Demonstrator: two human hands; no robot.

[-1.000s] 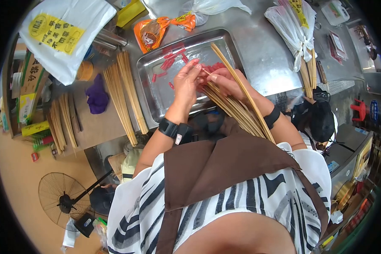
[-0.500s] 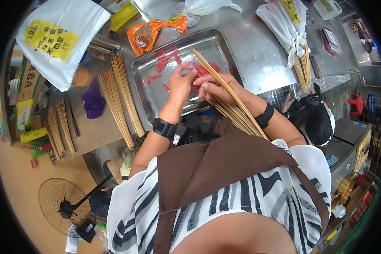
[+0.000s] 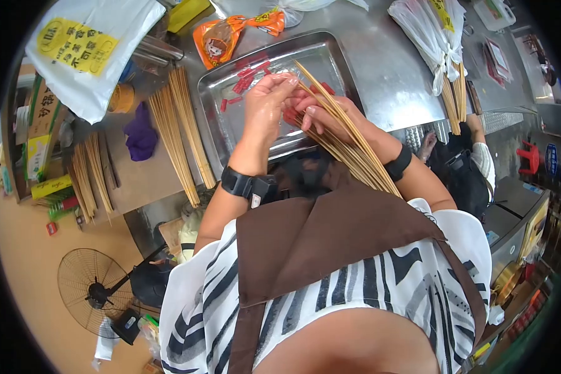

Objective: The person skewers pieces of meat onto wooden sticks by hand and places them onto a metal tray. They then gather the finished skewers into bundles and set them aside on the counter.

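Observation:
Over a metal tray, my right hand is closed on a bundle of bamboo skewers. Their back ends run down toward my apron, and one or more skewers stick up past the fingers at the front. My left hand meets it at the fingertips, its thumb and fingers pinched together near the skewer tips. What that pinch holds is hidden. Small red pieces, perhaps cut sausage, lie in the tray, and some red shows just under my right fingers.
Left of the tray are more skewer bundles, a purple cloth and a white bag. An orange packet lies behind it. Bagged skewers rest at the right, near another person. A fan stands lower left.
My left hand has moved up and right, its fingers now pinched close to my right hand's fingertips. My right hand still holds the skewers. The whole view has shifted slightly.

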